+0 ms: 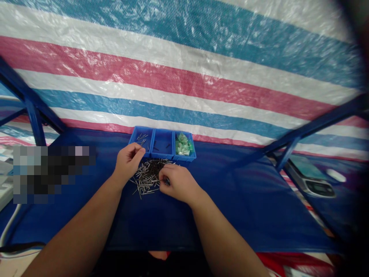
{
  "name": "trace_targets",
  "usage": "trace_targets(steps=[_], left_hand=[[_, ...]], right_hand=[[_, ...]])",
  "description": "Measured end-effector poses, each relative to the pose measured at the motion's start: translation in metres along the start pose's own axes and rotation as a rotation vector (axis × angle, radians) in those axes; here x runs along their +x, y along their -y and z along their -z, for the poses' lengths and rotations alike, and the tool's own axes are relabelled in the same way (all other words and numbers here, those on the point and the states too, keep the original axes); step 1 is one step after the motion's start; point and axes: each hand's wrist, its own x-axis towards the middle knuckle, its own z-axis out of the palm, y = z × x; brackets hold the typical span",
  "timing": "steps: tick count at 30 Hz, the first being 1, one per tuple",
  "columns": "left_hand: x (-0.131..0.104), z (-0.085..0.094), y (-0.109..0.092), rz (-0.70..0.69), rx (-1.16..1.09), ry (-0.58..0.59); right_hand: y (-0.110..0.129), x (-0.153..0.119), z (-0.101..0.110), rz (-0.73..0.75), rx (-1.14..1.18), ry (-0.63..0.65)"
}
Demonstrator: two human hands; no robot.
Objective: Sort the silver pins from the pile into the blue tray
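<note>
On the counter, seven o'clock from the bins, that rod pile could scatter if nudged by the left hand at ten or right hand at three, grips curled, whether round anything I can't tell.

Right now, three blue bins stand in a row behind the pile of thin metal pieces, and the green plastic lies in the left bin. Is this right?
Not quite: the head view shows the green plastic in the right bin. The three bins do stand behind the pile of thin metal pieces.
</note>
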Motion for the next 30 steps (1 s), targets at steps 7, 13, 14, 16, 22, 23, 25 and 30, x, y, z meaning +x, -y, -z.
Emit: trace_targets(steps=[7,13,14,16,22,23,25,30], left_hand=[[-0.005,-0.005,-0.015,-0.206,0.079,0.472],[-0.005,-0.007,-0.018,-0.166,0.077,0.517],[-0.005,-0.007,-0.018,-0.149,0.072,0.516],[-0.005,-0.006,-0.016,-0.124,0.063,0.504],[-0.003,-0.005,-0.01,-0.081,0.02,0.409],[-0.003,-0.004,-0.009,-0.064,0.017,0.353],[-0.001,-0.004,-0.004,-0.011,0.0,0.199],[0.007,0.004,0.009,0.164,-0.024,-0.186]], right_hand=[[-0.016,0.002,-0.001,-0.049,0.188,-0.147],[-0.017,0.004,-0.005,-0.077,0.258,-0.228],[-0.017,0.005,-0.005,-0.092,0.27,-0.244],[-0.018,0.005,-0.006,-0.114,0.296,-0.274],[-0.025,0.008,-0.014,-0.12,0.404,-0.373],[-0.027,0.008,-0.015,-0.125,0.428,-0.386],[-0.029,0.008,-0.017,-0.137,0.465,-0.405],[-0.031,0.009,-0.019,-0.129,0.488,-0.413]])
